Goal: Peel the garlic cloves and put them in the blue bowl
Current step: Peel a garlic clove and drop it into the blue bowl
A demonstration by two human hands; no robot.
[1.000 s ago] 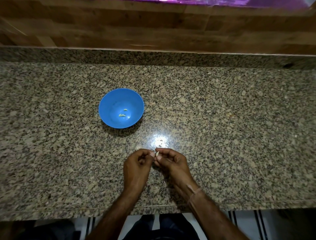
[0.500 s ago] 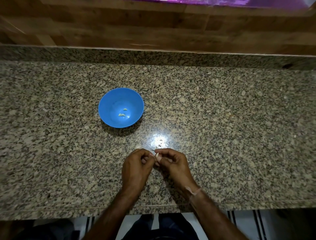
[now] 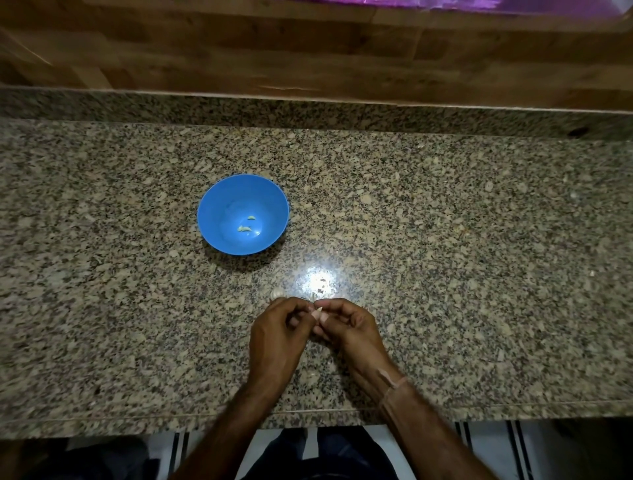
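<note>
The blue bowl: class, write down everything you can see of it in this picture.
The blue bowl is round, plain and smooth, plastic by its look. It stands upright on the speckled granite counter, to the left of the middle, beyond the hands and apart from them. Nothing touches its outside but the counter. A few small pale garlic cloves lie at its bottom; it is otherwise empty.

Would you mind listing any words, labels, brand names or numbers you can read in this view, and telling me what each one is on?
None: no readable text shows in this view.
The blue bowl is plain, with no label or mark.
The granite counter and the wooden wall panel carry no writing.
The purple strip at the top edge is blurred, and no letters can be made out on it.
</note>
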